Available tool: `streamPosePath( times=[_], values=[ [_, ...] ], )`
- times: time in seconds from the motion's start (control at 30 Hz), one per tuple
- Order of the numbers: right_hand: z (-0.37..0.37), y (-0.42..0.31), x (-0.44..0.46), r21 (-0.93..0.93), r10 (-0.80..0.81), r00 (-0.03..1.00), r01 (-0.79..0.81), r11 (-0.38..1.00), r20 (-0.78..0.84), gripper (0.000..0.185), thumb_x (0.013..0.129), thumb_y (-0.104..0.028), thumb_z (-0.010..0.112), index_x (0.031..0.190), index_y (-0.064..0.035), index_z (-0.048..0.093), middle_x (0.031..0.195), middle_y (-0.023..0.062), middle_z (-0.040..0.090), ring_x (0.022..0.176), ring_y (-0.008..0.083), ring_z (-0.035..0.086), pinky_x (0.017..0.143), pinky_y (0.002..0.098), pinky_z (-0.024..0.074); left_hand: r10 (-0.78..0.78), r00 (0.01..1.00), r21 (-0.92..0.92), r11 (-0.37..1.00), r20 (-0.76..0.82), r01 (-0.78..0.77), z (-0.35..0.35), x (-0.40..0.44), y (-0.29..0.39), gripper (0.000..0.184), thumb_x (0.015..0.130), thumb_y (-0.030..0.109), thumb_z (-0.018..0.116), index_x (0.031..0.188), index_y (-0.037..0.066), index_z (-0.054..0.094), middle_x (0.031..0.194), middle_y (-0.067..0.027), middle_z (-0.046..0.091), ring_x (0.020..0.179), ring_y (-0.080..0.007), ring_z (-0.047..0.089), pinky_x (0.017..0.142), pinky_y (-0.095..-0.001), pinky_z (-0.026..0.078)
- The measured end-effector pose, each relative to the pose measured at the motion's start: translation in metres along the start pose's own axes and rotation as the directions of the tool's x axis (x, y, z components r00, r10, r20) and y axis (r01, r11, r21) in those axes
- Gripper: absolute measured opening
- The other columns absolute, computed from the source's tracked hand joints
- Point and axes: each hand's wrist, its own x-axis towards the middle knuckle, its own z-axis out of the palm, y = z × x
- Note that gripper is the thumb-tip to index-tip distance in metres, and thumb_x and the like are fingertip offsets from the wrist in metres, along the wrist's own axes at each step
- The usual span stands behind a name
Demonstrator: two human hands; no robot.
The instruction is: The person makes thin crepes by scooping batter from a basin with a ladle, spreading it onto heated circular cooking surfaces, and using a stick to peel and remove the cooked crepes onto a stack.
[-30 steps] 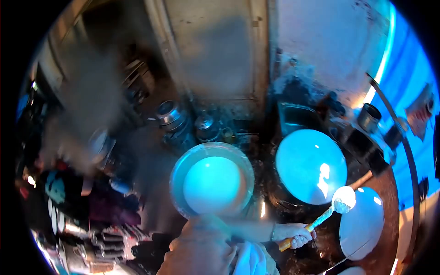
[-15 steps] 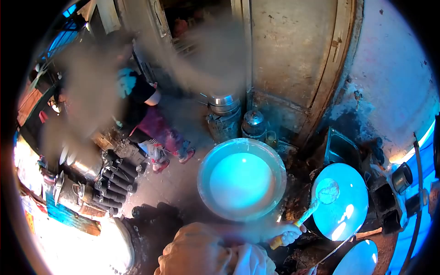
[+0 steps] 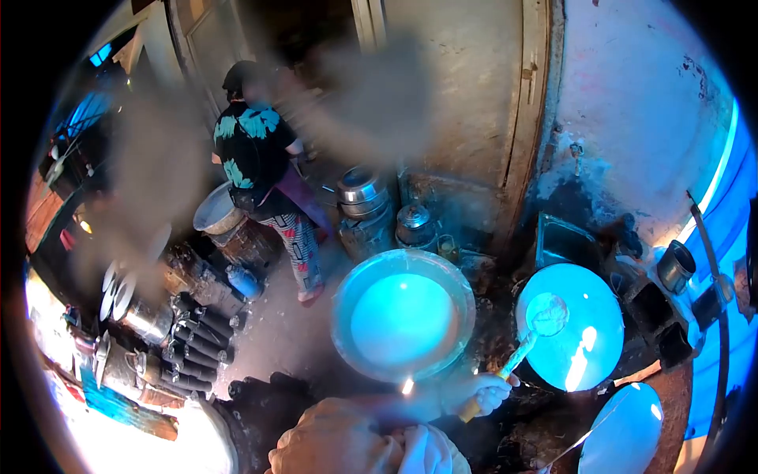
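A wide, round, grey basin (image 3: 465, 316) with pale liquid (image 3: 399, 320) inside stands in the middle. Right of it lies a large, round, blue-lit pan (image 3: 604, 300); the bowl of a long, yellow-handled ladle (image 3: 518, 353) is over this pan, its grip in the left hand (image 3: 488, 393). A second round, pale pan (image 3: 628, 426) sits nearer, at lower right. Behind the basin are a lidded silver metal pot (image 3: 414, 220) and, left of that, a round silver pot (image 3: 362, 188) on a stand (image 3: 365, 231). Behind these rises a pale panelled door (image 3: 466, 95). Far left, dark cylinders (image 3: 193, 344) lie in a row.
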Motion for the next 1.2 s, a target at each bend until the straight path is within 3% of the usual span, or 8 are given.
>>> streamPosePath(
  times=[0.33, 0.47, 0.67, 0.7, 0.73, 0.77, 0.8, 1.2],
  values=[
    [0.043, 0.005, -0.034, 0.203, 0.116, 0.992, -0.125, 0.971, 0.055, 0.035, 0.088, -0.018, 0.053, 0.118, -0.0005, 0.051, 0.067, 0.0092, 0.054, 0.052, 0.0148, 0.048, 0.046, 0.0287, 0.0404, -0.064, 0.998, -0.080, 0.995, 0.021, 0.066, -0.008, -0.031, 0.058, 0.023, 0.089, 0.013, 0.049, 0.111, 0.010, 0.041, 0.060, 0.0070, 0.035, 0.043, 0.0013, 0.032, 0.036, -0.0122, 0.028],
    [0.087, 0.029, -0.040, 0.206, 0.082, 0.997, -0.083, 0.975, 0.014, 0.032, 0.088, -0.019, 0.054, 0.115, -0.0028, 0.054, 0.051, 0.0012, 0.041, 0.038, 0.0074, 0.032, 0.033, 0.0227, 0.0255, 0.007, 0.999, -0.263, 0.965, 0.033, 0.002, -0.032, -0.051, 0.089, 0.023, 0.088, 0.009, 0.048, 0.110, 0.009, 0.042, 0.058, 0.0065, 0.035, 0.040, -0.0015, 0.032, 0.035, -0.0154, 0.027],
    [0.123, 0.028, -0.072, 0.158, 0.095, 0.992, -0.107, 0.982, 0.077, 0.032, 0.087, -0.018, 0.057, 0.116, -0.0052, 0.055, 0.057, 0.0034, 0.050, 0.040, 0.0072, 0.038, 0.036, 0.0224, 0.0308, 0.256, 0.956, -0.283, 0.915, -0.144, -0.287, -0.066, -0.079, 0.121, 0.009, 0.090, 0.008, 0.044, 0.097, 0.008, 0.049, 0.056, 0.0071, 0.033, 0.043, -0.0009, 0.032, 0.038, -0.0150, 0.029],
    [0.128, 0.031, -0.074, 0.116, -0.012, 0.999, 0.006, 0.993, 0.053, 0.031, 0.087, -0.017, 0.056, 0.116, -0.0053, 0.055, 0.058, 0.0034, 0.051, 0.041, 0.0076, 0.040, 0.036, 0.0219, 0.0321, 0.282, 0.854, -0.380, 0.918, 0.438, -0.109, -0.137, -0.061, 0.116, 0.021, 0.091, 0.023, 0.043, 0.087, 0.006, 0.053, 0.084, -0.0018, 0.057, 0.065, -0.0123, 0.050, 0.056, -0.0284, 0.042],
    [0.131, 0.033, -0.075, 0.069, -0.121, 0.992, 0.119, 0.991, 0.037, 0.030, 0.087, -0.016, 0.055, 0.116, -0.0054, 0.055, 0.059, 0.0035, 0.051, 0.041, 0.0080, 0.041, 0.037, 0.0215, 0.0334, 0.280, 0.853, -0.383, 0.918, 0.440, -0.104, -0.121, -0.069, 0.119, 0.021, 0.091, 0.023, 0.043, 0.087, 0.006, 0.053, 0.084, -0.0018, 0.057, 0.065, -0.0123, 0.050, 0.056, -0.0284, 0.042],
    [0.130, 0.036, -0.076, 0.066, -0.124, 0.992, 0.121, 0.990, 0.034, 0.030, 0.087, -0.016, 0.055, 0.116, -0.0054, 0.055, 0.059, 0.0035, 0.051, 0.041, 0.0080, 0.041, 0.037, 0.0215, 0.0334, 0.260, 0.964, -0.375, 0.899, 0.045, -0.225, -0.104, -0.080, 0.121, 0.014, 0.091, 0.016, 0.043, 0.081, 0.008, 0.049, 0.069, 0.0029, 0.045, 0.054, -0.0069, 0.041, 0.047, -0.0221, 0.036],
    [0.128, 0.041, -0.077, 0.124, -0.052, 0.994, 0.041, 0.991, 0.092, 0.031, 0.088, -0.014, 0.055, 0.117, -0.0052, 0.054, 0.060, 0.0036, 0.052, 0.043, 0.0086, 0.042, 0.038, 0.0213, 0.0345, 0.213, 0.909, -0.317, 0.888, -0.358, -0.333, -0.093, -0.089, 0.123, 0.017, 0.092, 0.010, 0.044, 0.075, 0.011, 0.044, 0.054, 0.0076, 0.033, 0.042, -0.0015, 0.033, 0.039, -0.0157, 0.031],
    [0.117, 0.094, -0.058, 0.141, -0.094, 0.981, 0.070, 0.988, 0.168, 0.031, 0.089, -0.011, 0.051, 0.120, -0.0047, 0.051, 0.056, 0.0030, 0.051, 0.040, 0.0076, 0.042, 0.035, 0.0200, 0.0323, 0.118, 0.813, -0.370, 0.847, -0.570, -0.382, -0.144, -0.082, 0.101, 0.025, 0.086, 0.004, 0.046, 0.062, 0.012, 0.040, 0.055, 0.0055, 0.038, 0.046, -0.0043, 0.039, 0.043, -0.0180, 0.034]
  ],
)
